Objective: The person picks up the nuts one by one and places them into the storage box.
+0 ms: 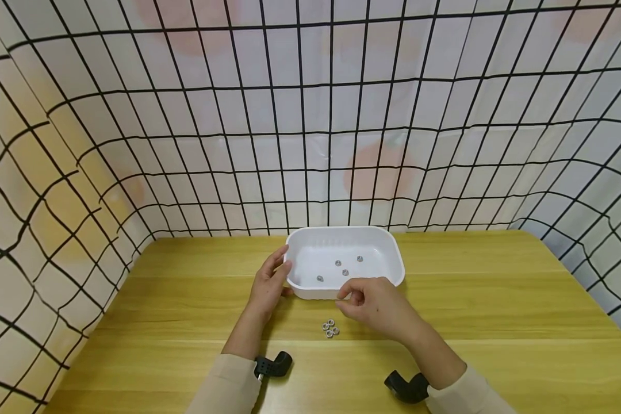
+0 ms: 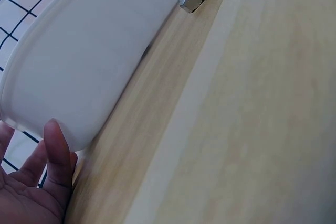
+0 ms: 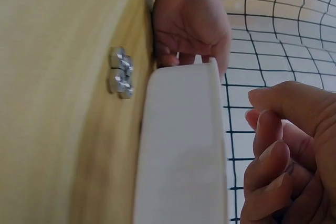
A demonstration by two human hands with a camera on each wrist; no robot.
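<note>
A white plastic tray (image 1: 310,292) stands on the wooden table, with several metal hex nuts (image 1: 345,272) scattered on its floor. My left hand (image 1: 268,286) holds the tray's left end, its thumb (image 2: 56,145) against the outer wall and fingers spread around the corner. At the front rim hovers my right hand (image 1: 375,305), thumb and index finger bent toward each other. In the right wrist view, no nut shows between the right hand's loosely curled fingers (image 3: 270,161). Several more hex nuts (image 1: 329,333) sit in a tight cluster on the table before the tray.
A black wire grid (image 1: 331,135) rises behind the wooden table (image 1: 476,299) and along both sides, with pale cloth behind it. Black camera mounts (image 1: 274,365) project from both wrists, just above the tabletop.
</note>
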